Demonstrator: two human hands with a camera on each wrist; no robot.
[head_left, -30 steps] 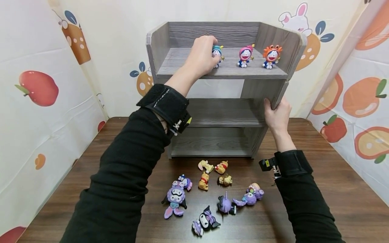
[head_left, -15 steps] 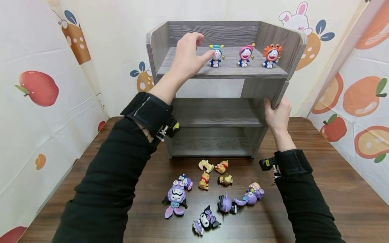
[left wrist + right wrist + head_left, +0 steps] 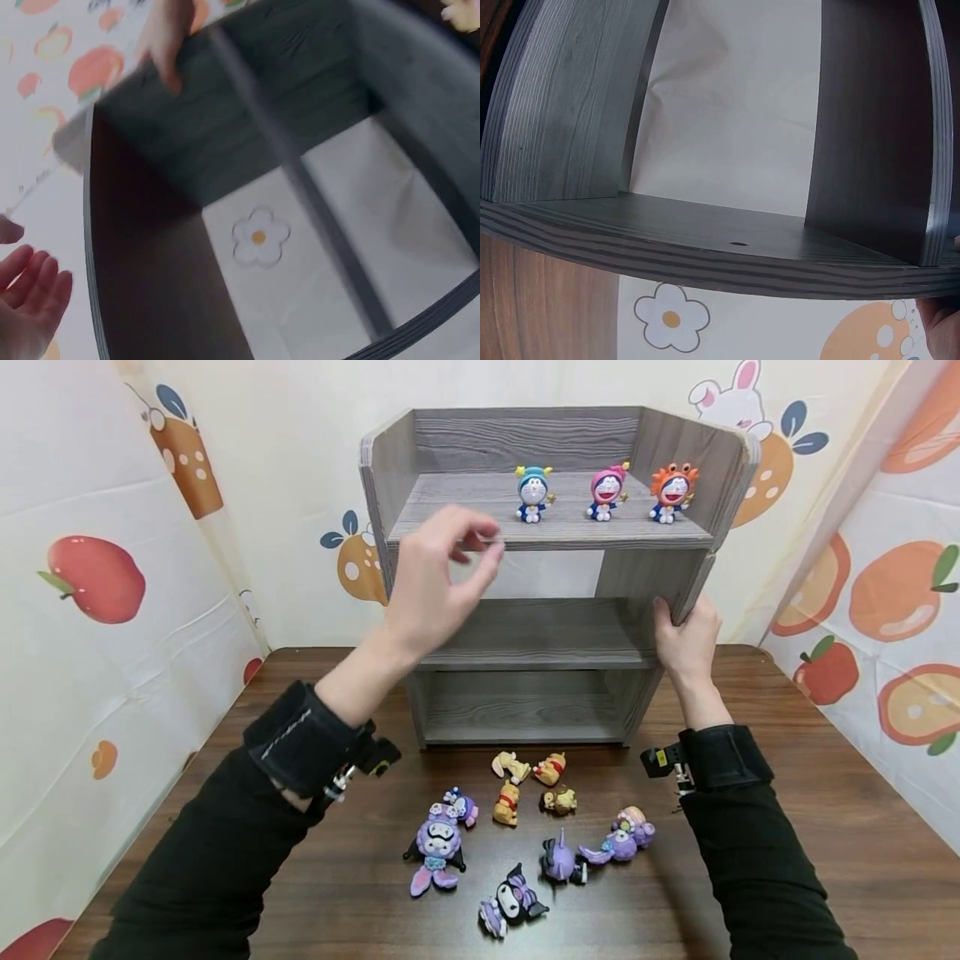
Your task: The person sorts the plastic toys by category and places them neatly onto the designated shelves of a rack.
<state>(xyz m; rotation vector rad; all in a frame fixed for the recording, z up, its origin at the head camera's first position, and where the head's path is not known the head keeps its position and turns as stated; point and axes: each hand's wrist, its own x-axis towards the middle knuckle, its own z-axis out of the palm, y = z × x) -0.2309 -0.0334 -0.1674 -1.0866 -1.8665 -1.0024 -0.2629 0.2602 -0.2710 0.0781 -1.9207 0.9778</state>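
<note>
Left sleeve (image 3: 187, 860): we wear it black, long and creased along the forearm.
Right sleeve (image 3: 757, 877): black as well, close-fitting.
Left strap (image 3: 300, 739): wide, black, with a pale stitched line (image 3: 289, 735) across it.
Right strap (image 3: 725, 762): a plain black band.
Left camera (image 3: 375, 755): we see a small dark block, yellowish mark (image 3: 381, 768), silvery fitting (image 3: 341, 782).
Right camera (image 3: 657, 762): black box, yellow label (image 3: 661, 758), silvery bracket (image 3: 682, 777).
Left hand (image 3: 442, 581), right hand (image 3: 687, 639): bare.

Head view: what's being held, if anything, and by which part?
Right grip: the gray shelf unit, by its right side's front edge. Left grip: nothing.
</note>
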